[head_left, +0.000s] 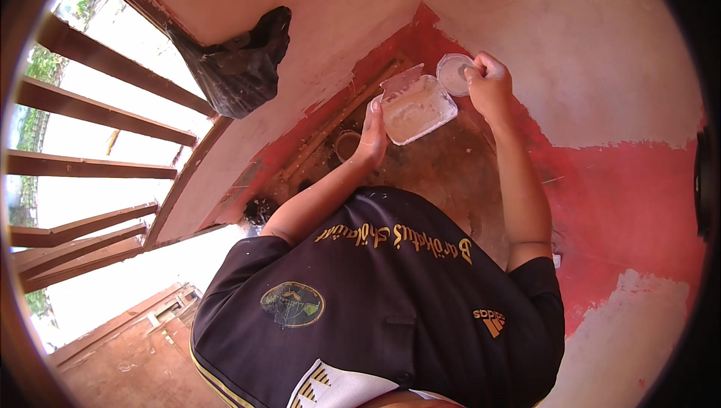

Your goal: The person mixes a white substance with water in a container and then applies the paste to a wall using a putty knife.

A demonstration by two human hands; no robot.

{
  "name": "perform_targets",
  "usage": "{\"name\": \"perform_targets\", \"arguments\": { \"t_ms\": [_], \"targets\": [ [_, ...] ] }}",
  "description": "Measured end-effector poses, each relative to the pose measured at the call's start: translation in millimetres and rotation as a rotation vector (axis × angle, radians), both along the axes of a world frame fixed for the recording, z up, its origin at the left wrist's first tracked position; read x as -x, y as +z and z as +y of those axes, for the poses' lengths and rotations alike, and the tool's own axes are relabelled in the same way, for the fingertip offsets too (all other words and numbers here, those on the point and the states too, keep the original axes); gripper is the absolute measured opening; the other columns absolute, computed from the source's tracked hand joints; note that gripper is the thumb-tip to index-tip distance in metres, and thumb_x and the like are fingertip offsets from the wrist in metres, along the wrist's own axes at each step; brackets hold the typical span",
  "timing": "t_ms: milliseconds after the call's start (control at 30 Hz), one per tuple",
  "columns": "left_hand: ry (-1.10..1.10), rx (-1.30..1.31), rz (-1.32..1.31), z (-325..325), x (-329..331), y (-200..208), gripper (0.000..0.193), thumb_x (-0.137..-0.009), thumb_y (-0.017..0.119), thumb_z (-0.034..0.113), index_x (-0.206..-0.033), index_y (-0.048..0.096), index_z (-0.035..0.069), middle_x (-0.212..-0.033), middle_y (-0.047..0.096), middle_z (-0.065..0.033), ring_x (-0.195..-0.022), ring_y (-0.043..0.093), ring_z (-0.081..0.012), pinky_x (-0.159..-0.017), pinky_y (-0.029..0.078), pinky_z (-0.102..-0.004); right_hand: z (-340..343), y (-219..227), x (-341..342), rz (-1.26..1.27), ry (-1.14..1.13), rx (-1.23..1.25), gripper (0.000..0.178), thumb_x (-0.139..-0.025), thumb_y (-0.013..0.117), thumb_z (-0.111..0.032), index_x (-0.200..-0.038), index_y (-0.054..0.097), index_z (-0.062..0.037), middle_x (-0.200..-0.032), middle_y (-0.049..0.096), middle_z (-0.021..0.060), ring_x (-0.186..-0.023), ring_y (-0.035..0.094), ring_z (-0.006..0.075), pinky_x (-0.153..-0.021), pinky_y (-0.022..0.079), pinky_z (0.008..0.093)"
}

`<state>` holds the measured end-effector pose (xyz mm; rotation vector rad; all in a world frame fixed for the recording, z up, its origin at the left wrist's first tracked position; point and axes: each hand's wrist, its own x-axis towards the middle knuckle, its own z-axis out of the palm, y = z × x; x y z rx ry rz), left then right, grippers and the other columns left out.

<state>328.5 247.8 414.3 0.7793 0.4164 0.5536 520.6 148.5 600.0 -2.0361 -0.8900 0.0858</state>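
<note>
My left hand (pixel 373 134) grips the left side of a rectangular clear plastic tub (pixel 422 113), with its thumb along the edge. Pale, wet-looking paste coats the inside of this tub, and a jagged clear flap stands up at its far left edge. In my right hand (pixel 491 85), the fingers are closed on the edge of a round, translucent plastic lid (pixel 452 75) smeared with whitish material. The lid is held just beyond the tub's far right corner; whether the two touch, I cannot tell.
A black plastic bag (pixel 244 70) hangs by the wooden window bars (pixel 105 107) at the left. Ahead, walls painted pale and red (pixel 608 190) meet in a corner. A round container (pixel 347 145) and a wooden strip (pixel 330 137) lie on the dirty brown floor (pixel 443 175).
</note>
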Motion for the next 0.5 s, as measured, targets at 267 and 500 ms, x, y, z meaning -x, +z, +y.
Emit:
{"name": "perform_targets", "arguments": {
  "t_ms": [267, 500],
  "targets": [
    [0.021, 0.027, 0.017, -1.1, -0.8, 9.0, 0.064, -0.109, 0.028, 0.059, -0.153, 0.031, 0.012, -0.15, 0.045, -0.0103, -0.137, 0.049, -0.0236, -0.11, 0.045, -0.042, -10.0, 18.9, 10.3, 0.189, -0.02, 0.04, 0.025, -0.087, 0.065, -0.007, -0.073, 0.045, -0.0033, -0.063, 0.04, 0.004, -0.063, 0.04, 0.0151, -0.058, 0.04, 0.0364],
    [-0.013, -0.002, 0.007, 2.0, -2.5, 0.1, 0.066, -0.109, 0.028, 0.059, -0.155, 0.03, 0.012, -0.152, 0.044, -0.0102, -0.14, 0.046, -0.0247, -0.113, 0.044, -0.0446, -12.7, 18.6, 15.3, 0.029, 0.072, 0.003, 0.027, -0.087, 0.064, -0.006, -0.072, 0.042, -0.0034, -0.063, 0.036, 0.0035, -0.062, 0.037, 0.0142, -0.057, 0.038, 0.0357]
  ]
}}
